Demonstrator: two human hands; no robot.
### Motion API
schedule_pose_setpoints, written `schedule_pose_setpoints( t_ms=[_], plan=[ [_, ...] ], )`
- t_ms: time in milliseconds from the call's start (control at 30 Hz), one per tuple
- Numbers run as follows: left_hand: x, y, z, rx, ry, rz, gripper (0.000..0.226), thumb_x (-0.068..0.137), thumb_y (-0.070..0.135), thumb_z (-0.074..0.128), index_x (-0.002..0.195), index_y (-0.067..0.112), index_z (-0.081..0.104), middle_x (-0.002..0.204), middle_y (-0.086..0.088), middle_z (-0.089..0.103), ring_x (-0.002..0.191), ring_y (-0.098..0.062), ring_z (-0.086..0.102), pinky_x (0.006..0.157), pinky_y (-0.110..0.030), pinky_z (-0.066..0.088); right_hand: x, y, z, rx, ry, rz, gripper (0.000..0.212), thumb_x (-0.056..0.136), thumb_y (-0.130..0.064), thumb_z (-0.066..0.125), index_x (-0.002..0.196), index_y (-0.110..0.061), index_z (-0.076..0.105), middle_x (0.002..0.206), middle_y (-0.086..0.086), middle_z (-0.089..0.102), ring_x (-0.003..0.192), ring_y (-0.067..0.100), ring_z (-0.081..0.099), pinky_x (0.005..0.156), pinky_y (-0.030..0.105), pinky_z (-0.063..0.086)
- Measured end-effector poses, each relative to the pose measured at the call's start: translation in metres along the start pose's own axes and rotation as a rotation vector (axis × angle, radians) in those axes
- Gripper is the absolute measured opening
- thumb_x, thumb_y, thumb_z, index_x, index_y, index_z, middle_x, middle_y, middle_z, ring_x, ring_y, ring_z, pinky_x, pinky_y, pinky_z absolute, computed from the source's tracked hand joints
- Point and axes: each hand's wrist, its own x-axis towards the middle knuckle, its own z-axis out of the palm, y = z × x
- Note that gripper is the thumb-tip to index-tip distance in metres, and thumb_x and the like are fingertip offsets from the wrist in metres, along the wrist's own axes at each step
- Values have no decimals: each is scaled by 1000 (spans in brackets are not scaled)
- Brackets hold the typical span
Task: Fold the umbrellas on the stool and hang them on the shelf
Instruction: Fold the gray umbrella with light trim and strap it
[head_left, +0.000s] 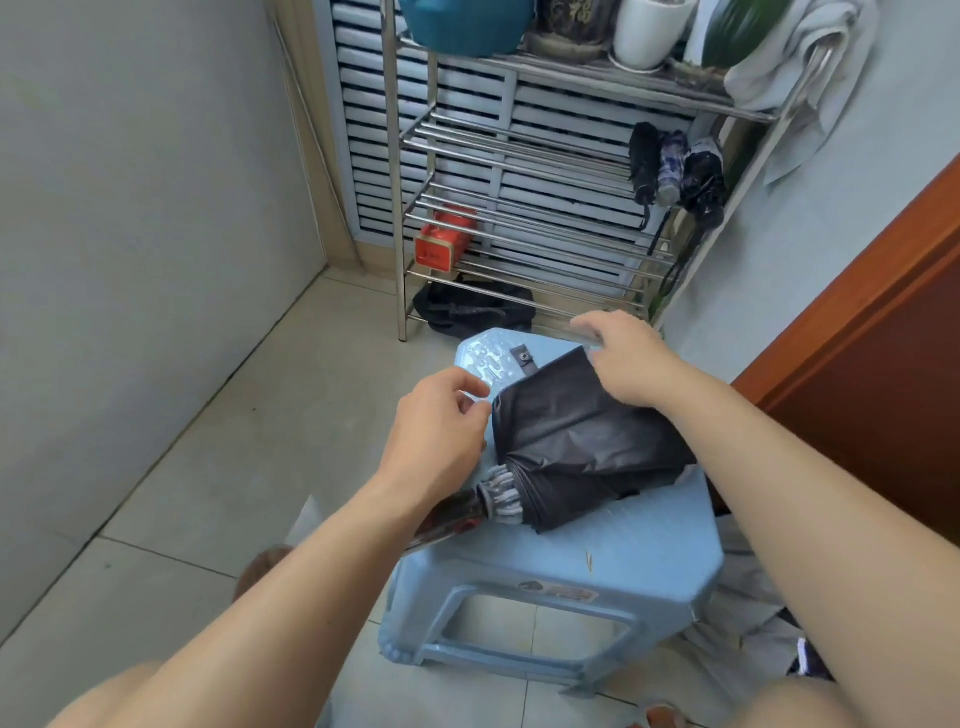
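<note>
A collapsed black umbrella (576, 441) lies on the light blue plastic stool (613, 551), its dark handle sticking out over the stool's left edge and its strap with a snap button lying toward the far edge. My left hand (436, 431) pinches the cloth's left corner with thumb and fingers. My right hand (623, 358) lies over the umbrella's far edge, fingers bent down onto the cloth. Three folded umbrellas (675, 166) hang at the right end of the steel shelf (519, 135).
The shelf stands against a louvred panel. It carries a red box (441, 244), a black bag (472, 309) underneath, plant pots on top and a white towel (800, 67) over its right post. A brown door (883, 332) is at the right, with tiled floor to the left.
</note>
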Motion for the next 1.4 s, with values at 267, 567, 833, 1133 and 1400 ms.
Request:
schedule_pose_setpoints(
  t_ms=[267, 567, 833, 1133, 1400],
  plan=[
    [13, 5, 1, 59, -22, 23, 18, 90, 15, 63, 75, 24, 69, 69, 6, 68, 69, -22, 72, 71, -47, 62, 12, 11, 7, 206, -20, 87, 31, 104, -9, 48, 123, -24, 67, 123, 1, 58, 109, 23, 57, 83, 30, 43],
    [3, 10, 7, 96, 20, -15, 11, 84, 17, 61, 74, 16, 65, 65, 1, 70, 68, -23, 71, 70, -46, 61, 8, 3, 6, -31, 70, 108, 18, 102, -11, 55, 101, -6, 72, 114, 17, 69, 103, 35, 60, 85, 42, 51],
    [5, 8, -1, -206, -56, -180, 23, 100, 27, 59, 88, 11, 70, 68, -3, 71, 55, -19, 70, 63, -36, 63, 6, 7, 3, 97, 69, 133, 13, 105, -20, 52, 98, -25, 63, 111, 2, 62, 102, 26, 56, 87, 39, 49],
    [8, 7, 1, -95, 6, -133, 13, 96, 15, 62, 85, 11, 67, 68, -8, 71, 48, -14, 61, 51, -25, 50, 6, 9, 3, 168, 86, 147, 18, 103, -13, 52, 95, -12, 68, 96, 2, 63, 93, 25, 58, 92, 50, 52],
    [2, 13, -5, -227, -67, -204, 14, 100, 14, 51, 96, 10, 64, 83, -4, 77, 53, -16, 66, 47, -25, 47, 11, 21, 8, 274, 130, 163, 21, 102, -20, 57, 85, -32, 62, 91, -6, 59, 93, 22, 58, 76, 37, 49]
  ],
)
